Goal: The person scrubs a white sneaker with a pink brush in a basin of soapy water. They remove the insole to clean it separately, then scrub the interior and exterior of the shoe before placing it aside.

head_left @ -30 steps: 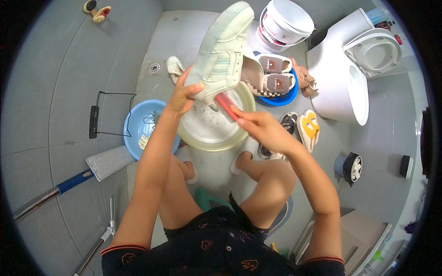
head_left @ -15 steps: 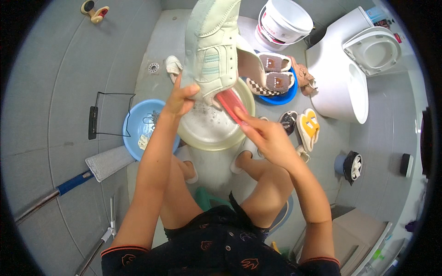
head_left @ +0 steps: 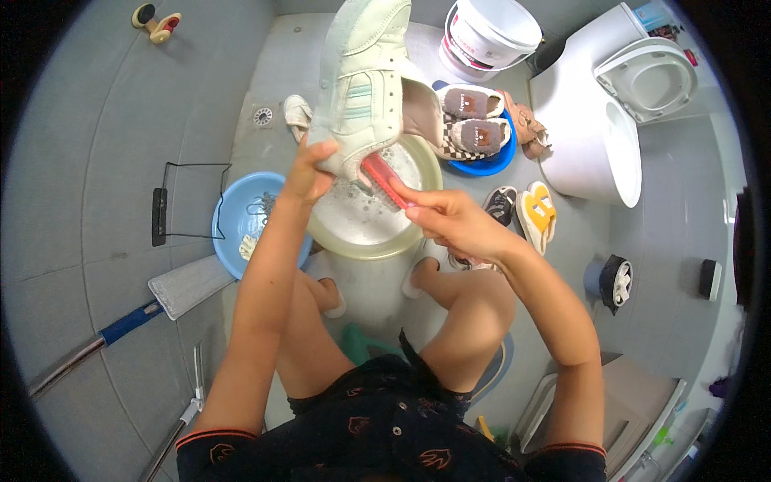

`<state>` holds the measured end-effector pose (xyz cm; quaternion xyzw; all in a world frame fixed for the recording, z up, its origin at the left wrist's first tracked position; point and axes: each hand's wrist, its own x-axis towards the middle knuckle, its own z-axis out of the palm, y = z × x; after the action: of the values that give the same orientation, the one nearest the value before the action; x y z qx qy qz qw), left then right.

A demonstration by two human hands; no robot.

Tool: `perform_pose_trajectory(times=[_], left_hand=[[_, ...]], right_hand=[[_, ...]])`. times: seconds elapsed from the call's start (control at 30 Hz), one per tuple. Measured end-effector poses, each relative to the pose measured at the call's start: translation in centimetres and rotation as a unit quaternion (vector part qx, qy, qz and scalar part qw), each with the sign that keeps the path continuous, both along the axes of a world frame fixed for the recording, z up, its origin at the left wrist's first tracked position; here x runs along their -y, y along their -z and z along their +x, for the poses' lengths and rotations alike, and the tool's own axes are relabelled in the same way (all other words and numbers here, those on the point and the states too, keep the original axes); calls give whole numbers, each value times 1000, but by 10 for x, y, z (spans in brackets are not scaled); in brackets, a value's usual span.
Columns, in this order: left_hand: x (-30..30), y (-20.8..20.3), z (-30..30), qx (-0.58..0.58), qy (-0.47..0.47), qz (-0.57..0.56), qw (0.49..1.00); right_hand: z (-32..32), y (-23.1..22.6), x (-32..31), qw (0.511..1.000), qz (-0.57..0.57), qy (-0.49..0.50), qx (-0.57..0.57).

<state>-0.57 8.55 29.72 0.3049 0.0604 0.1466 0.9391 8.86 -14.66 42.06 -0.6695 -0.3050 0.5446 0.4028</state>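
A pale mint-white sneaker [head_left: 361,88] without laces hangs tilted above a yellowish basin [head_left: 434,217] of foamy water. My left hand [head_left: 309,170] is closed round the sneaker's lower end, thumb on its upper. In my right hand [head_left: 454,221] is a red scrubbing brush [head_left: 384,178], gripped by its near end. The brush's far end meets the low end of the shoe; its bristles face down toward the basin. Left of this basin stands a light blue basin [head_left: 227,210] with laces and a whitish bundle in it.
Several slippers and shoes fill a blue basin [head_left: 504,165] at the right, near a white lidded bucket [head_left: 490,36] and a toilet [head_left: 586,153]. Yellow slippers [head_left: 536,217] lie on the floor. A flat mop [head_left: 189,289] leans by the left wall; a wire rack [head_left: 193,236] hangs there.
The red brush has moved slightly left and lies at a different angle. My right fingers have shifted on it, and my right elbow has swung outward. The sneaker has shifted slightly left.
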Motion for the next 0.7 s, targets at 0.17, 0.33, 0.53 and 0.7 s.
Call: perform_pose_trajectory(times=[0.17,0.33,0.53,0.7], left_hand=[[3,15,5,-35,18,7,999],[19,-2,10,-50,79,-45,995],[18,3,10,-20,49,12,999],[19,2,8,-11,13,49,999]], right_hand=[[20,13,-7,858,25,-179,481],[25,26,-11,631,72,-164,755],[19,31,3,752,9,-120,648],[-4,26,7,886,32,-77,455]])
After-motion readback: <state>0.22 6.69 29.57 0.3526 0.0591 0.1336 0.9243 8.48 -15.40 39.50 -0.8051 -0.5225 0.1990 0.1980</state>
